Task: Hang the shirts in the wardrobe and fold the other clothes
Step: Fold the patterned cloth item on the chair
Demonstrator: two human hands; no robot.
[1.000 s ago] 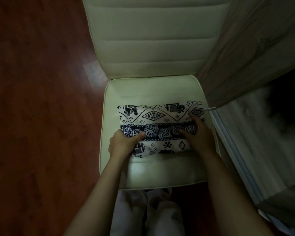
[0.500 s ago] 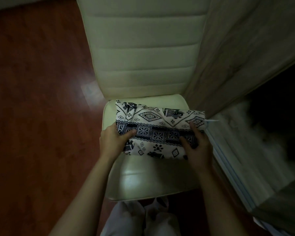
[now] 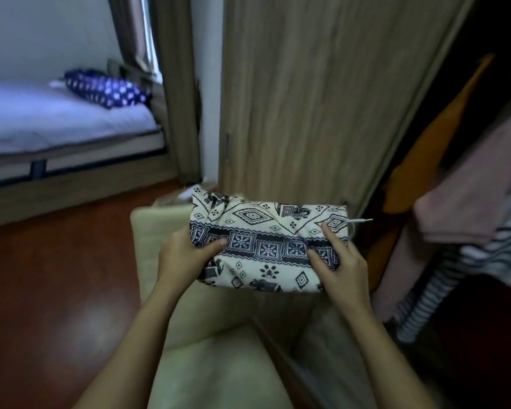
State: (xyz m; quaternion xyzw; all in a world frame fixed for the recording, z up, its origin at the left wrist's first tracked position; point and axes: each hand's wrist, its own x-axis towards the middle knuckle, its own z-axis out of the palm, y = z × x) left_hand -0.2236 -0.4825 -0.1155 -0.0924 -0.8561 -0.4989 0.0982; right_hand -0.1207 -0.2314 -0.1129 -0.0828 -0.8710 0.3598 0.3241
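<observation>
Lifted clear of the cream chair seat on which it was lying a second ago, the folded patterned garment is now being carried in the air above the chair, while the view has swung upward to take in the room. Both hands are grasping the bundle: the left hand is gripping its left end with the thumb lying across the dark printed band, and the right hand is gripping its right end with the thumb and index finger pressing on the top face and the remaining fingers hidden beneath. A thin white drawstring is projecting from the right edge of the garment. Directly behind the bundle, the wood-grain wardrobe door is standing upright, and to its right the dark wardrobe interior is showing hanging clothes, among them an orange garment, a pink garment and a black-and-white striped garment. At upper left, a bed with a pale sheet is bearing a dark blue patterned pillow near the wall. Reddish-brown wooden flooring is extending between the bed and the chair. Motion blur is softening much of the scene.
</observation>
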